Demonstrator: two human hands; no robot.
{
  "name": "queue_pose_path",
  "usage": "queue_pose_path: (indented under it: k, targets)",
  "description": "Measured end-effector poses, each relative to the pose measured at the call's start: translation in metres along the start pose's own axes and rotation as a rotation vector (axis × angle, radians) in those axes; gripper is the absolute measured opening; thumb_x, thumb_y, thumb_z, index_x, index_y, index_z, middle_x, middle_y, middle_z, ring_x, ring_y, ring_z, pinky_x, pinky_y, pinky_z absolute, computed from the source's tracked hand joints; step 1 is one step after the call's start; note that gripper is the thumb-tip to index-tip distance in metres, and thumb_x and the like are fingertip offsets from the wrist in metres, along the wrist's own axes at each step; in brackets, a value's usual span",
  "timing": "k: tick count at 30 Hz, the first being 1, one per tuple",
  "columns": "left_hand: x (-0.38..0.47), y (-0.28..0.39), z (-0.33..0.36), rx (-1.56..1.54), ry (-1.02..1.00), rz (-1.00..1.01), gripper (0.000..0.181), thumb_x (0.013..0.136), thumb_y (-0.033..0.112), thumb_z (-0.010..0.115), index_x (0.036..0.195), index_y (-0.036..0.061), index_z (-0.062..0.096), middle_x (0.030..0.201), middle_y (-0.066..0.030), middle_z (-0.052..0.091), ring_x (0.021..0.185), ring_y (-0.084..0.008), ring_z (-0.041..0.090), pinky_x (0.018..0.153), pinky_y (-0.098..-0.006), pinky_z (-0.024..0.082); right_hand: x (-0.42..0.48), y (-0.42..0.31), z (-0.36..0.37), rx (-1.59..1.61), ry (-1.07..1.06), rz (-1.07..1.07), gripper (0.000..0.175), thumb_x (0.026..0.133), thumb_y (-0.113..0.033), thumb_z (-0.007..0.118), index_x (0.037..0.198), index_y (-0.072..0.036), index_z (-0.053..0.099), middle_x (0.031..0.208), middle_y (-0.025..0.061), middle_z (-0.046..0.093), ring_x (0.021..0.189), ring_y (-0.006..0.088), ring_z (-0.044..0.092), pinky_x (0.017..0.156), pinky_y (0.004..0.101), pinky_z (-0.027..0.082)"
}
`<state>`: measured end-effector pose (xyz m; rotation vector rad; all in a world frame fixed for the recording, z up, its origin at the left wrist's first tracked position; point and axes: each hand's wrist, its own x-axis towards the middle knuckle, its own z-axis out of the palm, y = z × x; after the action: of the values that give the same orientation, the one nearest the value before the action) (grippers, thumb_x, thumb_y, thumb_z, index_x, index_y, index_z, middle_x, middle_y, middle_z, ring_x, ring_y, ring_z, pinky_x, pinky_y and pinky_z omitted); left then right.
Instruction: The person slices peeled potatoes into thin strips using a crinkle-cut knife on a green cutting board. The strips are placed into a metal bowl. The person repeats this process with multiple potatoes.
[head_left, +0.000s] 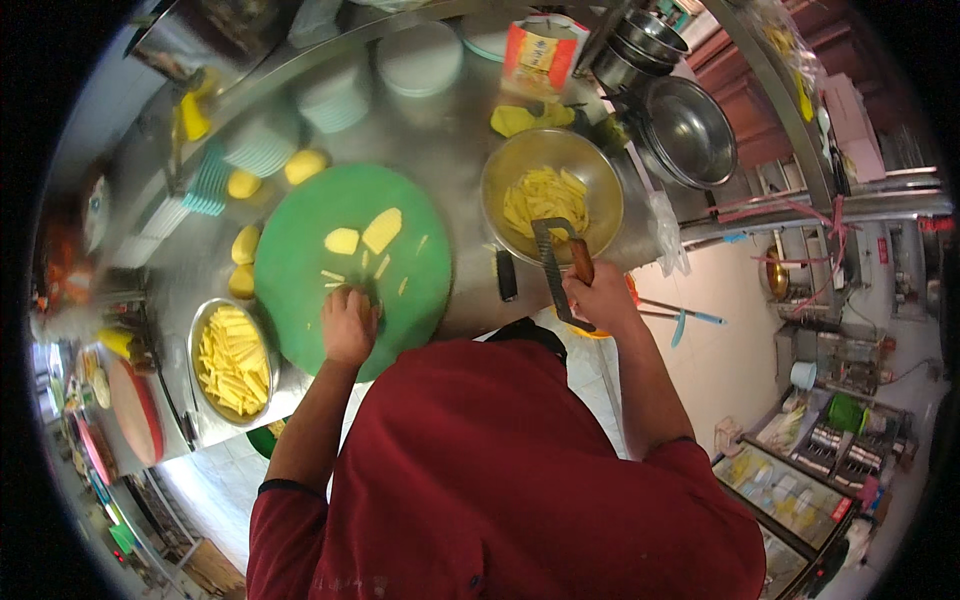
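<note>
My right hand (602, 300) grips the wooden handle of a crinkle cutter (551, 270). Its wavy metal blade is raised off the board, over the table edge by the right bowl. On a round green cutting board (420, 300), my left hand (350, 322) rests with curled fingers; whether it holds something beneath is hidden. Just beyond it lie two ridged, pale yellow potato pieces, a larger one (383, 230) and a smaller one (342, 241), with several thin strips (382, 265). Left of the board, a metal bowl (271, 352) holds crinkle-cut potato sticks (231, 360).
A steel bowl (611, 187) with more potato sticks (544, 195) stands right of the board. Peeled potatoes (305, 166) lie along the board's left side. A black-handled tool (506, 275) lies near the front edge. Stacked plates (420, 60), a red packet (540, 60) and metal basins (690, 131) line the back.
</note>
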<state>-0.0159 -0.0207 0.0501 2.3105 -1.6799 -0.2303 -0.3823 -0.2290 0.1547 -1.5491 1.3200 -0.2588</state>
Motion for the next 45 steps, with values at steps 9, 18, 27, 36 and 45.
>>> queue_pose_path:
  k: [9,18,27,36,45]
  targets:
    - [0.083,0.156,0.09,-0.375,-0.503,-0.077,0.04,0.087,0.01,0.062,0.125,0.0013,0.054,0.12,-0.0261,0.058,0.107,-0.0481,0.058,0.091,-0.0547,0.05,-0.024,0.026,-0.025,0.043,0.079,0.093,0.023,0.087,-0.02,0.068,0.092,0.002,0.066,0.075,0.0121,0.067,0.069,0.0222,0.068,0.066,0.037,0.054]
    - [0.097,0.162,0.147,-0.362,-0.233,-0.049,0.034,0.087,0.009,0.061,0.12,0.0031,0.052,0.115,-0.0259,0.054,0.106,-0.0484,0.057,0.09,-0.0546,0.05,-0.031,0.072,-0.039,0.068,-0.052,0.218,0.027,0.087,-0.022,0.067,0.099,0.003,0.066,0.086,0.0178,0.071,0.08,0.0279,0.07,0.076,0.0393,0.053]
    - [0.098,0.157,0.146,-0.252,-0.205,0.155,0.024,0.092,0.012,0.059,0.115,0.0071,0.056,0.114,-0.0225,0.056,0.1,-0.0478,0.06,0.085,-0.0561,0.052,-0.027,0.067,-0.036,0.07,-0.045,0.137,0.019,0.089,-0.018,0.067,0.094,0.001,0.065,0.075,0.0048,0.063,0.061,0.0124,0.061,0.057,0.029,0.053]
    - [0.071,0.154,0.147,-0.215,-0.363,0.089,0.021,0.095,0.015,0.056,0.115,0.0079,0.057,0.115,-0.0262,0.055,0.095,-0.049,0.064,0.081,-0.0567,0.055,-0.029,0.072,-0.028,0.034,0.0,-0.012,0.02,0.09,-0.018,0.067,0.094,0.001,0.065,0.073,0.0042,0.061,0.057,0.0115,0.06,0.054,0.0283,0.051]
    - [0.098,0.17,0.13,-0.052,-0.459,-0.062,0.022,0.091,0.008,0.056,0.112,0.0049,0.059,0.117,-0.0249,0.057,0.095,-0.0435,0.067,0.083,-0.0515,0.057,-0.026,0.061,-0.034,0.17,-0.02,0.096,0.019,0.091,-0.017,0.067,0.096,0.001,0.065,0.075,0.0028,0.06,0.059,0.0101,0.059,0.054,0.0262,0.051]
